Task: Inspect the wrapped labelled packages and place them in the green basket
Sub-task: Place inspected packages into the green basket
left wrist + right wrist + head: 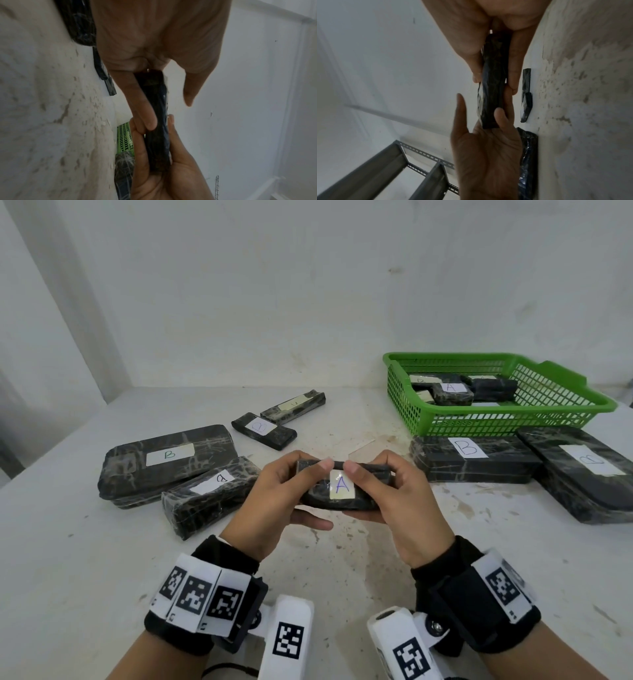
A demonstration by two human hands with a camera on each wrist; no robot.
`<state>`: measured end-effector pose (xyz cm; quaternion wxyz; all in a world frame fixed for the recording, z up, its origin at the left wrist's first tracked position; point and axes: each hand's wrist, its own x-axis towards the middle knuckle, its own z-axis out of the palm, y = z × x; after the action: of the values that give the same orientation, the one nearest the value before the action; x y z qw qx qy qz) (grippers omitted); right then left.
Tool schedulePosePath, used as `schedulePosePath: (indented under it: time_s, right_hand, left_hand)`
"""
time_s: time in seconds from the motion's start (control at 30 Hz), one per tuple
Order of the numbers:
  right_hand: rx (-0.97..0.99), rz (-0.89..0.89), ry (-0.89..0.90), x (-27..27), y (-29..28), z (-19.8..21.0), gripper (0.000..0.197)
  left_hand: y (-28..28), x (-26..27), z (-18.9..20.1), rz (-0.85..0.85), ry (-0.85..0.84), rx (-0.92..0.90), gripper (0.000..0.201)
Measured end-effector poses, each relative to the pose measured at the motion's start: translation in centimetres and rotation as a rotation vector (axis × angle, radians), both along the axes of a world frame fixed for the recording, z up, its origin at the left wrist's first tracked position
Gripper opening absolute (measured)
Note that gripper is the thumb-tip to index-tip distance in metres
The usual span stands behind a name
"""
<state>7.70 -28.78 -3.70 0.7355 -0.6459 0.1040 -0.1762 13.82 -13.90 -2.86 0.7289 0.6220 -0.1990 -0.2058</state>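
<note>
Both hands hold a small black wrapped package (pixel 342 486) with a white label marked A above the middle of the table. My left hand (pixel 284 491) grips its left end, thumb on top and fingers underneath. My right hand (pixel 387 491) grips its right end the same way. The wrist views show this package edge-on (pixel 158 121) (pixel 493 86), pinched between thumbs and fingers. The green basket (pixel 561 419) stands at the back right and holds several wrapped packages, one labelled A (pixel 450 392).
Wrapped packages lie around on the stained white table (pixel 342 559): two labelled B at the left (pixel 168 460) (pixel 210 491), two small ones behind (pixel 263 430) (pixel 294 405), two large B ones at the right (pixel 476 458) (pixel 589 470). A white wall closes the back.
</note>
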Motion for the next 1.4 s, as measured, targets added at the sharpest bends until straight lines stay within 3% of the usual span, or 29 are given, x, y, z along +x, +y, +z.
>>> schedulePosePath:
  time_s: [0.2,0.3,0.43,0.53,0.73,0.87,1.17,1.4]
  right_hand:
    - [0.051,0.07,0.067,0.0,-0.1,0.1,0.027]
    - [0.085,0.144,0.098,-0.1,-0.1,0.3,0.04]
    - [0.093,0.088,0.014,-0.1,-0.4,0.4,0.025]
    - [0.107,0.091,0.003,-0.2,-0.5,0.4,0.022]
    - [0.18,0.223,-0.029,-0.2,-0.6,0.9,0.036]
    - [0.209,0.188,-0.078,-0.1,-1.0,0.9,0.023]
    - [0.321,0.358,-0.088,-0.2,-1.5,1.4,0.043]
    - [0.292,0.314,-0.113,0.0,-1.5,1.2,0.039]
  left_hand:
    - [0.0,0.3,-0.4,0.036,-0.018,-0.028,0.004]
    - [0.2,0.4,-0.2,0.041,-0.009,-0.062,0.015]
    - [0.3,0.4,0.1,-0.025,0.022,-0.1,0.033]
    - [0.2,0.4,0.1,-0.027,0.006,-0.122,0.031]
    - [0.5,0.6,0.2,0.006,0.026,-0.201,0.029]
    - [0.8,0.6,0.4,-0.066,0.047,-0.24,0.034]
    - [1.2,0.8,0.8,-0.078,0.076,-0.281,0.032]
    - [1.3,0.6,1.0,-0.094,0.063,-0.289,0.035]
